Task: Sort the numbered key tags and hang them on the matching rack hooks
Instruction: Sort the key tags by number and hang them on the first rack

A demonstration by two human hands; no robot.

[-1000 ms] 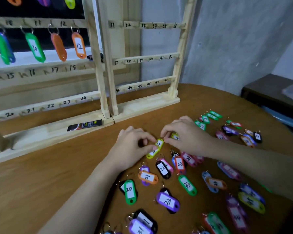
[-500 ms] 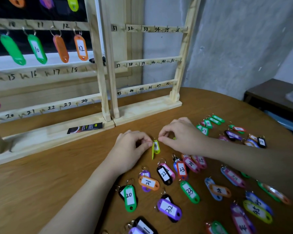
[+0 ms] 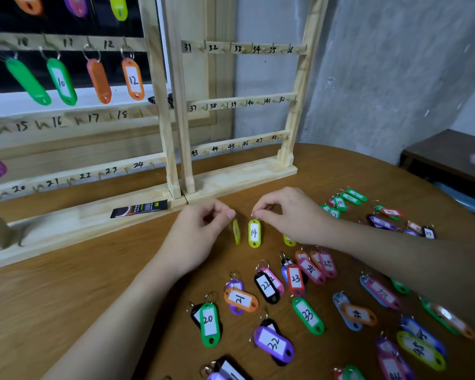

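Observation:
My right hand (image 3: 291,215) pinches the ring of a yellow-green tag marked 14 (image 3: 254,233), which hangs just above the table. My left hand (image 3: 200,234) pinches the top of a second yellow-green tag (image 3: 236,231), seen edge-on, number hidden. The two tags hang side by side, apart. Behind stand two wooden racks: the left rack (image 3: 159,111) carries hung tags such as 10 (image 3: 61,81) and 12 (image 3: 133,79), with bare hooks 15 to 24; the right rack (image 3: 296,105) has bare hooks 31 to 48.
Several loose tags lie on the round wooden table (image 3: 66,292): 20 (image 3: 209,323), 21 (image 3: 241,298), 22 (image 3: 266,286), 23 (image 3: 295,279), 32 (image 3: 273,342), 33 (image 3: 307,315), and more at right. A black packet (image 3: 139,208) lies on the left rack's base. A dark side table (image 3: 444,157) stands at right.
Both hands lifted off the table and drew apart. The two yellow-green tags, held together before, now hang separately, one from each hand.

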